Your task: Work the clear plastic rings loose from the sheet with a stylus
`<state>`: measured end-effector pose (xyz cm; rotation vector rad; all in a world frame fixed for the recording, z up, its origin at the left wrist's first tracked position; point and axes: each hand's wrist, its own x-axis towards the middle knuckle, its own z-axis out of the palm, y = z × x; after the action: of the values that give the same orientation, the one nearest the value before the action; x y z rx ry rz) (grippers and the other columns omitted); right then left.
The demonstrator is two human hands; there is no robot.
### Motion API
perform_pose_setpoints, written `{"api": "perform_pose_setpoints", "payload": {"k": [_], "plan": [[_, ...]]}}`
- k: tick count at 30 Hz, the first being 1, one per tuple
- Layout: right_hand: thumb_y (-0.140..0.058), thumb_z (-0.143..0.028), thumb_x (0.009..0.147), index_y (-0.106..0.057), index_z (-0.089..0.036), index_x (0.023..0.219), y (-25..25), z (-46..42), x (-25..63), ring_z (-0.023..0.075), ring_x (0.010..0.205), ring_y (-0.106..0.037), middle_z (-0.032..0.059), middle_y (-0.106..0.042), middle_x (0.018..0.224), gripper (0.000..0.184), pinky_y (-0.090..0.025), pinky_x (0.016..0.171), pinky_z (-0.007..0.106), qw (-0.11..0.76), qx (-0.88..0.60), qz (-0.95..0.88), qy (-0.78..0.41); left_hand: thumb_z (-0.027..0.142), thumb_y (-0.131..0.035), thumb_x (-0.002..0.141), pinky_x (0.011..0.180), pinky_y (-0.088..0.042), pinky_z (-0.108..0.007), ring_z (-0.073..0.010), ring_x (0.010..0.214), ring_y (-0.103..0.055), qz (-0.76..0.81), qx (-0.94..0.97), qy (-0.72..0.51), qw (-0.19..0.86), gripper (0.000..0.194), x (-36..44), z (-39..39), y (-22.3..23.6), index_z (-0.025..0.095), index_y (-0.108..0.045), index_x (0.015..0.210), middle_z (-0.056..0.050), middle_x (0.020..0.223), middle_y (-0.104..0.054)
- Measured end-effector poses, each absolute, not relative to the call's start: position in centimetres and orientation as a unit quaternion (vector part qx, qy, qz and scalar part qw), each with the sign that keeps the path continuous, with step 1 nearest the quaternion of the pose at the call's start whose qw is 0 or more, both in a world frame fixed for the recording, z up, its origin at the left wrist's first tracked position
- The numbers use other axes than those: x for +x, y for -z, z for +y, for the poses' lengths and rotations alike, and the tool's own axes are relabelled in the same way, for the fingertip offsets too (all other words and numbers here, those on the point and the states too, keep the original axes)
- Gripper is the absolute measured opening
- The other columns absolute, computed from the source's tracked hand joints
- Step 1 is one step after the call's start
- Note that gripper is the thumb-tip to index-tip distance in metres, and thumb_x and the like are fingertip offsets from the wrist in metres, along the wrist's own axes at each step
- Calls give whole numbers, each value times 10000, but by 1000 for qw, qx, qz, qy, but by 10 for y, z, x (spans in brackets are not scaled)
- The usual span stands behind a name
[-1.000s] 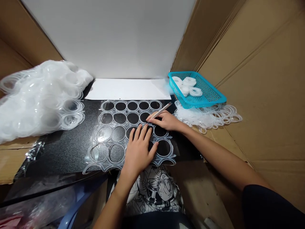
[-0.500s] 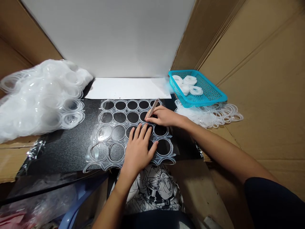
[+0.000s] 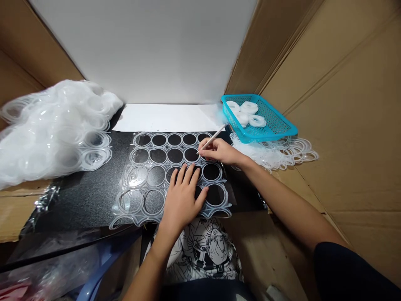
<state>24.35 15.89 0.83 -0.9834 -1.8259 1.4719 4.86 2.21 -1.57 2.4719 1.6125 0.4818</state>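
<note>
A clear plastic sheet (image 3: 169, 164) with rows of round rings lies on the black speckled tabletop. My left hand (image 3: 182, 193) rests flat on its lower middle, fingers spread, covering some of the rings. My right hand (image 3: 219, 151) pinches a thin, pale, pen-like tool (image 3: 212, 138) whose kind I cannot make out. The tool's lower tip is at the right side of a ring in the second row from the back. Its upper end leans up and to the right.
A blue plastic basket (image 3: 272, 113) with several stacks of white rings stands at the back right. Loose clear rings (image 3: 282, 154) lie beneath and before it. A big heap of ringed plastic (image 3: 53, 133) fills the left. A white strip (image 3: 163, 117) lies along the back wall.
My right hand has shifted a little to the right with the tool, which now slants further over to the right. My left hand stays in place on the sheet.
</note>
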Motion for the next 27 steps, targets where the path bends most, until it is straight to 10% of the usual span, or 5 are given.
{"api": "perform_pose_setpoints", "payload": {"k": [5,12,27], "plan": [[-769,-506,855,-633,-188,888,-2,154,247,102,601,-511,-31,-607,721,347,-416,538,241,328,-382,-686,-526,495,-432,1061,1287,-280,-559,-320,1556,-339,537,824,-160,77,575,49,22,16,181,-480,1540,-80,1650,-449],[-638,-307,986,-751,-220,1073,1,146,245,197,1053,-684,58,-755,1105,166,-522,1002,411,290,-369,-799,-377,497,-441,1056,1284,-287,-556,-317,1552,-348,535,825,-168,70,575,49,23,19,193,-475,1543,-78,1643,-459],[-666,-330,974,-798,-193,1007,8,143,244,206,1022,-745,65,-807,1081,193,-560,967,379,301,-371,-795,-374,494,-447,1055,1291,-276,-553,-319,1557,-338,534,827,-158,72,565,49,23,17,206,-471,1541,-67,1650,-448]]}}
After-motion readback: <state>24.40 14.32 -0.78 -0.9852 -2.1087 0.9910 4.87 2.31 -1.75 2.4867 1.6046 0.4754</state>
